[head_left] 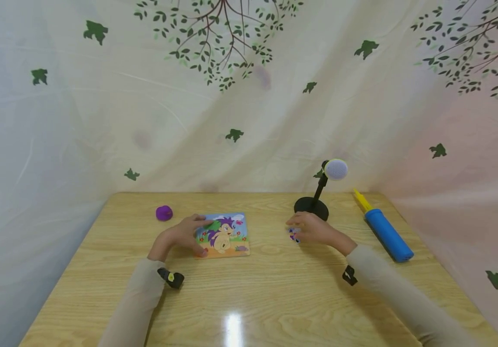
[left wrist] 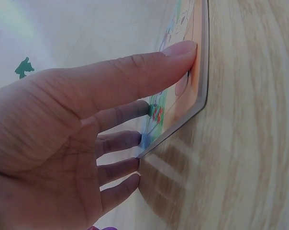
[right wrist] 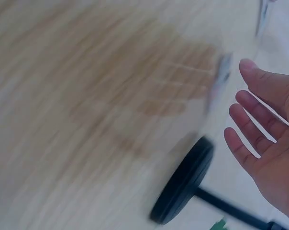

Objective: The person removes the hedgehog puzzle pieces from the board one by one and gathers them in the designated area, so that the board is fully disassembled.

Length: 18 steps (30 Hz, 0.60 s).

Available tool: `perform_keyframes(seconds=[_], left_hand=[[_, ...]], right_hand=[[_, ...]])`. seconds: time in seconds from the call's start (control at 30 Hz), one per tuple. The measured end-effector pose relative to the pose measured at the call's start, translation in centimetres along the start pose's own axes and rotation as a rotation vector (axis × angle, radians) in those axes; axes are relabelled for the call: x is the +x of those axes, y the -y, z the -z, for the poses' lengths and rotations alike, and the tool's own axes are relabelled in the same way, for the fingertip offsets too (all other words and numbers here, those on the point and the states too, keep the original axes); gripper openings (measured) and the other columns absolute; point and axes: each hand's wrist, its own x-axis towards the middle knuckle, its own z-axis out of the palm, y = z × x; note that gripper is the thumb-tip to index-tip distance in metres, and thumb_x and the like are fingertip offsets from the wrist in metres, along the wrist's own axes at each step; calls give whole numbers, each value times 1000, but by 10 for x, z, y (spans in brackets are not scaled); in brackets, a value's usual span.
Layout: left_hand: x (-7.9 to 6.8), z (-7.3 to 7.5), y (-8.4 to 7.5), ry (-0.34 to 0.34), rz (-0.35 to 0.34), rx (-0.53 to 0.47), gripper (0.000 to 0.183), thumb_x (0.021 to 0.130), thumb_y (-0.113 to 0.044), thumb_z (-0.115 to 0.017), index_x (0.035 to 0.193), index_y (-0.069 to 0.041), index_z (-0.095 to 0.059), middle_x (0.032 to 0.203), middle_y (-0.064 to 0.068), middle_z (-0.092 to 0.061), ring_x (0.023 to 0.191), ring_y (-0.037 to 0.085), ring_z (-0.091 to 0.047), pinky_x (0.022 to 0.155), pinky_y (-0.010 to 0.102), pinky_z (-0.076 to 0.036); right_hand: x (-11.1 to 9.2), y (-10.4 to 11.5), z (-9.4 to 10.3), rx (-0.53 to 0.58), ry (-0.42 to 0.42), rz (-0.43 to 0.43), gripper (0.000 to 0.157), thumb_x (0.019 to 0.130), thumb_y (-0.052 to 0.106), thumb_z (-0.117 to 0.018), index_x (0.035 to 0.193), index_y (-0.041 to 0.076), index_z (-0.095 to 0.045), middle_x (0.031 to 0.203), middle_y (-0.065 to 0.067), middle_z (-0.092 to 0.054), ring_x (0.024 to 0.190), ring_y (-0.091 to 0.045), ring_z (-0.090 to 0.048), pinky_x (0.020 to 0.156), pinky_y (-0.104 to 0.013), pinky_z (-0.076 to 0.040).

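Observation:
A flat square picture board (head_left: pixel 233 236) with a cartoon hedgehog lies on the table. My left hand (head_left: pixel 183 234) rests at its left side, fingers spread. In the left wrist view, the thumb (left wrist: pixel 180 52) lies on the board's face by the near edge, while the other fingertips reach its left edge and corner. Over a small, thin, purple-patterned piece (head_left: pixel 294 236) hovers my right hand (head_left: pixel 314 227), fingers loosely apart and holding nothing. That piece (right wrist: pixel 221 79) looks blurred in the right wrist view, just beyond the fingertips.
Behind my right hand stands a black round-based stand (head_left: pixel 311 208) with a round mesh microphone-like head (head_left: pixel 336 169). A blue hand pump (head_left: pixel 388 235) with a yellow nozzle lies at the right. A small purple object (head_left: pixel 164 213) sits left of the board, beyond my left hand.

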Motion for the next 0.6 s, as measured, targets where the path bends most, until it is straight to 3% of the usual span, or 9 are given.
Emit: perform_keyframes(seconds=[0.17, 0.37, 0.6], left_hand=[[-1, 0, 2, 3, -2, 0, 98, 74, -27, -89, 156, -7, -39, 161, 29, -26, 147, 54, -24, 118, 72, -27], [-1, -1, 4, -5, -3, 6, 98, 73, -28, -89, 156, -9, -40, 161, 28, -27, 147, 54, -26, 118, 71, -28], [0, -1, 5, -1, 24, -11, 96, 75, -28, -89, 157, -14, -40, 163, 25, -27, 149, 51, -25, 119, 71, -27]], right_hand=[[31, 22, -11, 43, 2, -4, 42, 91, 11, -76, 130, -2, -66, 125, -17, -67, 114, -35, -64, 96, -53, -56], [78, 56, -27, 36, 36, 32, 44, 91, 18, -77, 131, 2, -66, 125, -13, -68, 114, -31, -64, 97, -49, -56], [121, 83, -41, 73, 89, 42, 45, 94, 15, -74, 135, 1, -63, 128, -17, -66, 115, -33, -64, 98, -48, -56]])
